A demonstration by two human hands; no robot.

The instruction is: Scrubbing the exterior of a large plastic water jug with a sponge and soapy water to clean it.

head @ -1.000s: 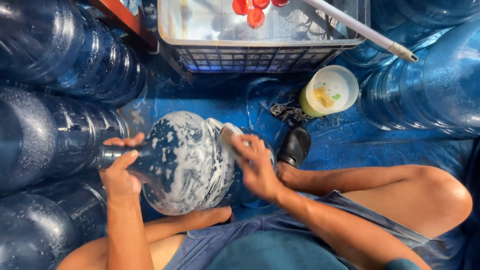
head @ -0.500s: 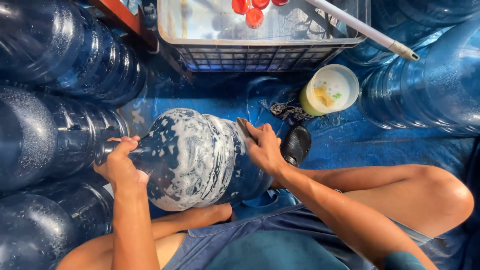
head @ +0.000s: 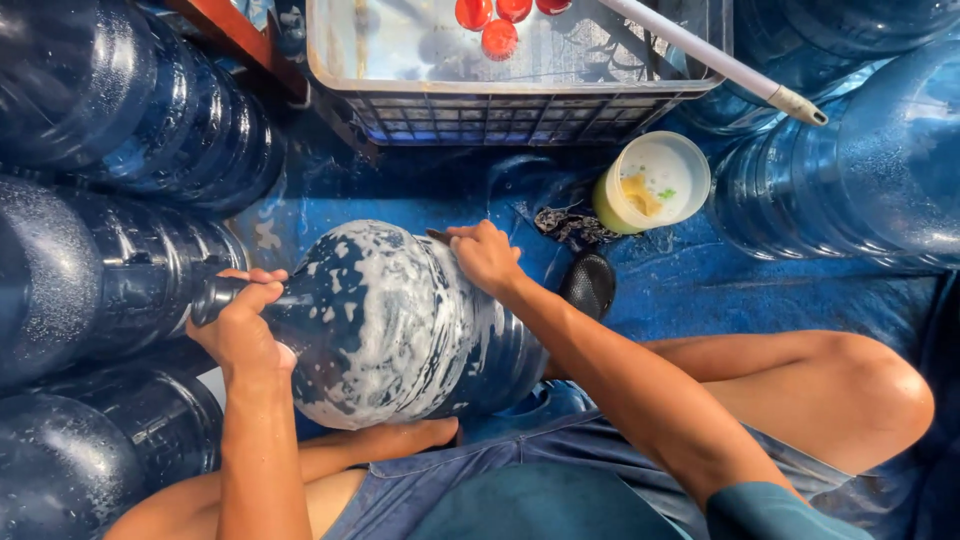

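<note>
A large blue water jug (head: 400,325) lies on its side across my lap, covered in white soap foam. My left hand (head: 243,325) grips its neck near the dark cap at the left. Against the jug's upper far side, my right hand (head: 485,255) presses a scrubbing pad that is mostly hidden under the fingers. My bare legs frame the jug, one knee out to the right.
Several big blue jugs (head: 110,110) are stacked at the left and others stand at the right (head: 860,170). A grey plastic crate (head: 520,110) holding red caps sits ahead, a white pole across it. A small yellow tub (head: 650,185) and a dark sandal (head: 588,285) lie on the blue tarp.
The jug has rolled and shifted right, showing more of its foamy shoulder. My right hand has moved from the jug's side to its upper far edge. My left hand stays on the neck.
</note>
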